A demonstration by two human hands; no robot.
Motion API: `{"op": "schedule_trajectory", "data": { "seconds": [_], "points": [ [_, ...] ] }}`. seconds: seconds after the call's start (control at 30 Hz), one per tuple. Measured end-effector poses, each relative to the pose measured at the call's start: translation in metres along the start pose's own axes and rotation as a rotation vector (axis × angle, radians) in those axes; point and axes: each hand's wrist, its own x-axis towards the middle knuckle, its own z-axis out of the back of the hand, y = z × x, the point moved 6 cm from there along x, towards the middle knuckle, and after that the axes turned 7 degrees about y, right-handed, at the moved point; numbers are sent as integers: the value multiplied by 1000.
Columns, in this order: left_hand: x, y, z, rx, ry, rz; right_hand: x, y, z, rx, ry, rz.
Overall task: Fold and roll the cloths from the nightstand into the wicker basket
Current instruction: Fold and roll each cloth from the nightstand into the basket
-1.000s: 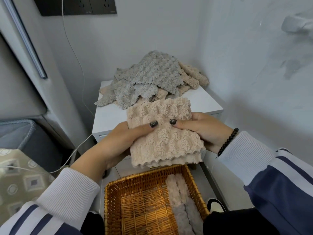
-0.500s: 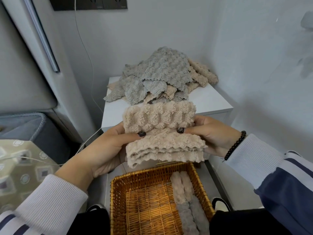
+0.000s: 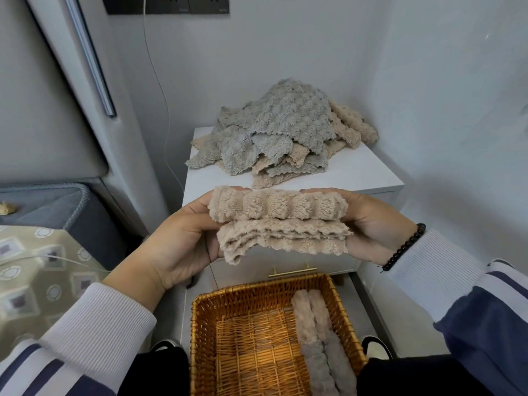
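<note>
Two hands hold a fluffy beige cloth [image 3: 278,224] up in the air, above the wicker basket [image 3: 257,338] and in front of the white nightstand [image 3: 357,172]. The cloth is partly rolled: the top part is a fat bumpy roll, and loose wavy edges hang under it. The left hand [image 3: 183,238] grips the left end of the cloth, its fingers curled behind the roll. The right hand [image 3: 368,224] grips the right end the same way. A black bead bracelet [image 3: 405,247] sits on the right wrist.

On top of the nightstand lies a messy pile of cloths [image 3: 280,132], grey ones and beige ones all mixed up.

The basket sits low, close to the person. Along its right side lie rolled cloths [image 3: 320,338], two beige ones farther away and two grey ones nearer, touching each other. A thin white cable [image 3: 160,90] hangs down the wall on the left.
</note>
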Motion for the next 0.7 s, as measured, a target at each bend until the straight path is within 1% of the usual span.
{"op": "schedule_trajectory", "data": {
  "seconds": [0.13,0.23,0.27,0.33,0.37,0.43,0.57,0.63,0.7],
  "points": [
    [2,-3,4,46,49,-1,-4,5,6,-51,-130,9],
    [2,0,2,161,132,59,-8,4,10,-192,-175,-21],
    [3,4,3,208,129,86,-9,3,11,-271,-198,-34],
    [7,11,7,374,50,122,-10,2,17,-468,-256,-61],
    [9,14,10,482,12,126,-10,1,20,-583,-268,-74],
    [14,20,12,657,-14,136,-10,-2,19,-795,-260,-89],
    [17,32,17,815,-24,177,-11,-10,30,-975,-327,-119],
    [19,36,18,934,-2,196,-12,-18,33,-1032,-289,-192],
    [20,45,19,1053,73,260,-12,-30,32,-1161,-173,-301]
  ]
}}
